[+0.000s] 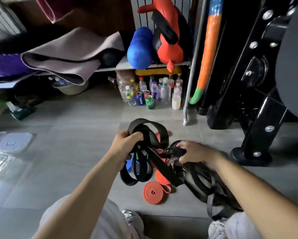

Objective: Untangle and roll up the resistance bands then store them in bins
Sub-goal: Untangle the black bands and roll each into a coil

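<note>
Knees (100,221) nearest | left hand (125,145) grips lifted black band loops (144,128) | right hand (194,152) pinches tangle (201,180), which trails near-right, closer to it | rolled orange band (153,192) on floor between forearms

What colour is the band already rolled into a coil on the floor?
Orange-red: the coiled band shows clearly in the head view.

Bare floor (67,161): left of left hand (125,147), passable. Bottles and cans (151,94): ahead of both hands, blocking. Black rack foot (249,156): near right hand (194,152), right side. Clear containers (12,144): far left.
</note>
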